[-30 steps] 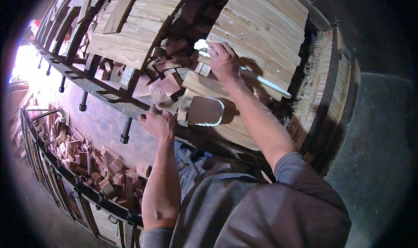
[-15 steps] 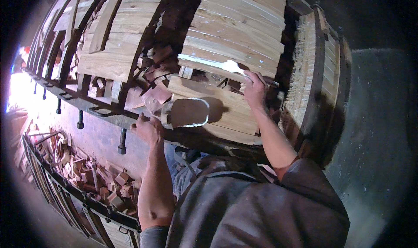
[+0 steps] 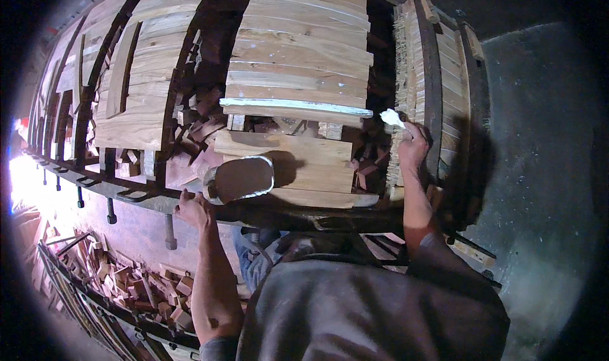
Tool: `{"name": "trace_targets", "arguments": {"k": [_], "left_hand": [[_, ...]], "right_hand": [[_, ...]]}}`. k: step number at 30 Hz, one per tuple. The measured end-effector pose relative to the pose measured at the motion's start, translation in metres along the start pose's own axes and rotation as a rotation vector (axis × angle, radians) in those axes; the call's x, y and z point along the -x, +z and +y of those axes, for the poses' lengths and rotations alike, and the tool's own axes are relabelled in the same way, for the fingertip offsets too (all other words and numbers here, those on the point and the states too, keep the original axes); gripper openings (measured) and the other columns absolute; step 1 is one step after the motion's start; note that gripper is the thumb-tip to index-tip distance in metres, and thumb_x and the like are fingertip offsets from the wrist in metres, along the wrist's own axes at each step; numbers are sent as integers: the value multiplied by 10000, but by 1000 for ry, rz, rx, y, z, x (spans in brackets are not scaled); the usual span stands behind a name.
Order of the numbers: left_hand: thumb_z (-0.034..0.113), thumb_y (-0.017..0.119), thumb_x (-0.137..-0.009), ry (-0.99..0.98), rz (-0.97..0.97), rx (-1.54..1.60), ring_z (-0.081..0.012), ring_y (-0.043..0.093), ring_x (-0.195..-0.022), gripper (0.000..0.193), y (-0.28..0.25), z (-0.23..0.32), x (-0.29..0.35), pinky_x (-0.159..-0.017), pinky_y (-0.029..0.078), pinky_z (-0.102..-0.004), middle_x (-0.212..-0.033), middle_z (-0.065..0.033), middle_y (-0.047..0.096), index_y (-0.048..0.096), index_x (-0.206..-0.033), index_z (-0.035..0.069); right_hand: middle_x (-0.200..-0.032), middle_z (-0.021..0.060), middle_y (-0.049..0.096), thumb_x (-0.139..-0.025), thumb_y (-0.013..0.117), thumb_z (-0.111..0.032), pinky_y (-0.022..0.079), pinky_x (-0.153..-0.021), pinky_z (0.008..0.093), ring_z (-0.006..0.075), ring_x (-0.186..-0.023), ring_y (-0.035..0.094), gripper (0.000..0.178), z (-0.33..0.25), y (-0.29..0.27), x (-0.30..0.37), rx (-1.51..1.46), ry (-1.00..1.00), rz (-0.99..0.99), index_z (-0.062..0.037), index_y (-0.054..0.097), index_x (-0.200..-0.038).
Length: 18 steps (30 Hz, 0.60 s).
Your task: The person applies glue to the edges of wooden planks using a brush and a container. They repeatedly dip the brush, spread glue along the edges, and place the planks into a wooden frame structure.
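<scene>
My right hand [image 3: 413, 146] is closed around the handle of a brush [image 3: 392, 117], whose head is thick with white glue. The brush hangs just off the right end of a narrow wooden strip [image 3: 295, 106] with a wet white coat along it. My left hand [image 3: 195, 210] rests with bent fingers on the metal rail [image 3: 149, 193] at the near side; its grip is partly hidden. Just beside it, a cut-open container [image 3: 244, 178] with a white-smeared rim and brownish inside lies on pale boards [image 3: 317, 199].
A panel of wooden strips [image 3: 298, 50] lies beyond the coated strip, with another panel [image 3: 136, 120] to the left. Offcuts [image 3: 206, 129] fill the gap between them. Bolts [image 3: 170, 231] hang below the rail. A bin of wood scraps [image 3: 136, 282] stands lower left; stacked boards [image 3: 412, 56] stand right.
My right hand has carried the brush rightward off the strip's end, and the white coat now reaches along the strip's length. The view has shifted; my left hand stays at the rail.
</scene>
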<state>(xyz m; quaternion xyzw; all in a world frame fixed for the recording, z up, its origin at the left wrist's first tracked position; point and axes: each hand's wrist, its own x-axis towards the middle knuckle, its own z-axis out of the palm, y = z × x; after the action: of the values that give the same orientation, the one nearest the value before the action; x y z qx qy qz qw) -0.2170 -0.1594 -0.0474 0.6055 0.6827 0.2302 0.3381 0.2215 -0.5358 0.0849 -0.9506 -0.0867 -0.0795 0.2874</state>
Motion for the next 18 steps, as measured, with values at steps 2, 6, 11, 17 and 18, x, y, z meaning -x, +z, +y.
{"name": "trace_targets", "arguments": {"k": [2, 6, 11, 17, 18], "left_hand": [[123, 640, -735, 0, -16, -76, -345, 471, -982, 487, -2, 22, 7, -894, 387, -424, -978, -223, 610, 625, -1202, -14], [135, 652, -741, -28, 34, 49, -346, 471, -1020, 484, 1, 2, 1, -923, 385, -426, -1008, -217, 618, 626, -1204, -5], [186, 638, -752, 20, -34, -288, -344, 452, -1127, 461, -10, 27, 12, -986, 374, -429, -1011, -118, 700, 647, -1187, 34], [133, 641, -730, -3, 13, -342, -341, 456, -1130, 436, -21, 79, 33, -953, 394, -408, -951, -138, 687, 668, -1152, 26], [117, 641, -726, 16, 35, -320, -347, 455, -1127, 436, -19, 77, 33, -950, 396, -408, -944, -147, 682, 668, -1150, 21]], "right_hand": [[-946, 132, 673, -821, 633, 4, 493, -807, 353, 288, -905, 641, 229, 2, 4, 0, -76, -27, 27, -54, 698, -1033], [-947, 136, 679, -817, 628, 20, 487, -813, 331, 259, -895, 647, 209, -47, 42, 11, -271, -17, -99, -16, 691, -1014], [-985, 138, 706, -822, 609, 1, 483, -862, 320, 262, -939, 663, 230, -124, 82, 31, -374, -24, -206, -23, 695, -1034], [-990, 133, 712, -823, 624, -9, 490, -866, 325, 237, -944, 670, 216, -194, 150, 58, -468, -189, -269, -32, 709, -1020], [-980, 134, 710, -811, 636, -8, 496, -855, 332, 259, -932, 671, 210, -202, 167, 63, -549, -153, -291, -31, 712, -1005]]}}
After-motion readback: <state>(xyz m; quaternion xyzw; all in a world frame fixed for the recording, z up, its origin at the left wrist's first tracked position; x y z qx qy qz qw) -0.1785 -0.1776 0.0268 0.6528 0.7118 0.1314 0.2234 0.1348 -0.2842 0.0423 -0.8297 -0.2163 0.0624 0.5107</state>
